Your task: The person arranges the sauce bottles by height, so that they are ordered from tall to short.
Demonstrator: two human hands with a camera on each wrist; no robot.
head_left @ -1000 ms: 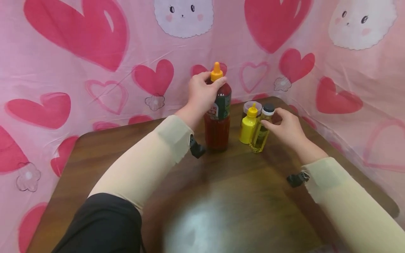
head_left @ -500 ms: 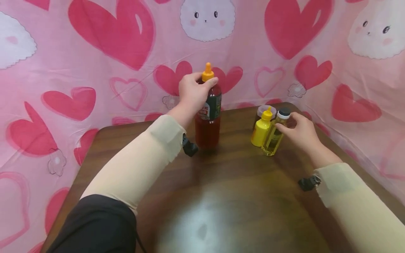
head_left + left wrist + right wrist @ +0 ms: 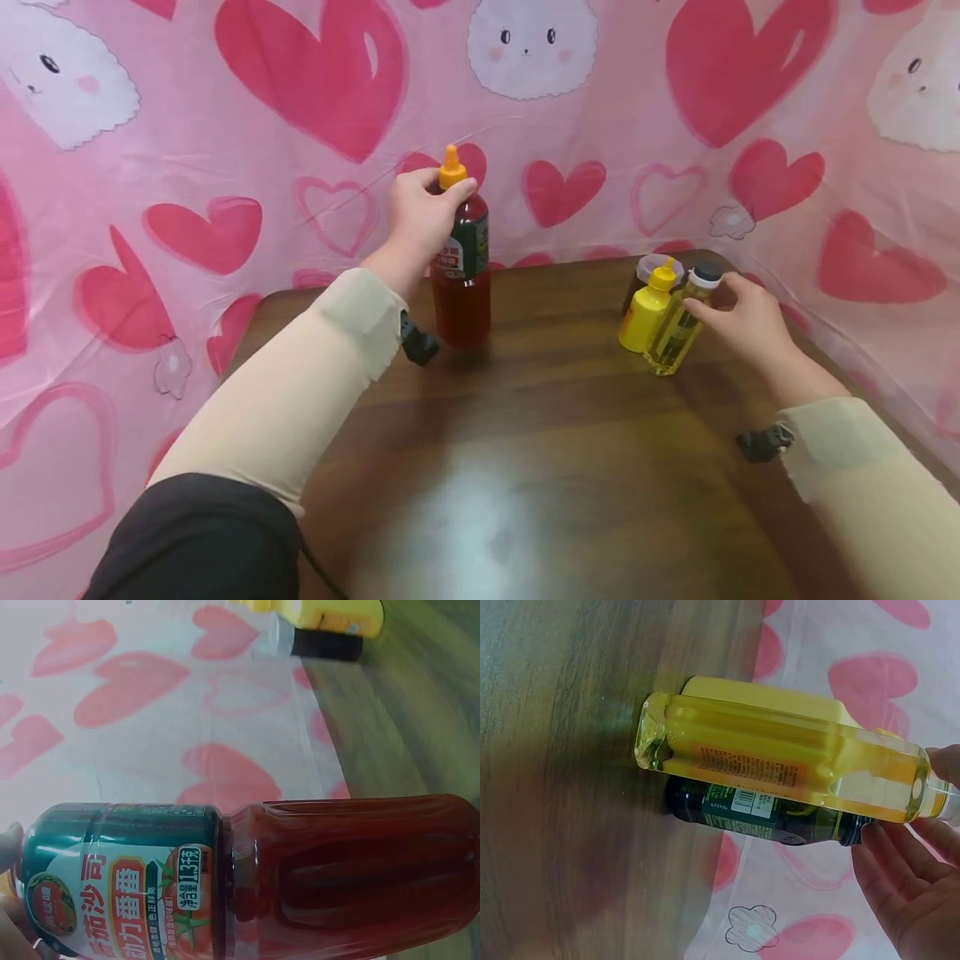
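Note:
My left hand grips the neck of a large ketchup bottle just below its orange nozzle cap. In the left wrist view its green and white label with tomatoes shows, and red sauce fills the body. On the right, my right hand pinches the neck of a clear bottle of yellow oil with a black cap between thumb and fingers. Close behind the oil stand a yellow squeeze bottle and a dark bottle with a green label, partly hidden.
The brown wooden table has its back edge against a pink cloth printed with hearts, which also hangs along the right side. A small black camera sits at the left wrist, another camera at the right.
My left hand has carried the ketchup bottle to the left, widening the space between it and the other bottles. The right hand keeps its hold on the oil bottle. The head view has turned left.

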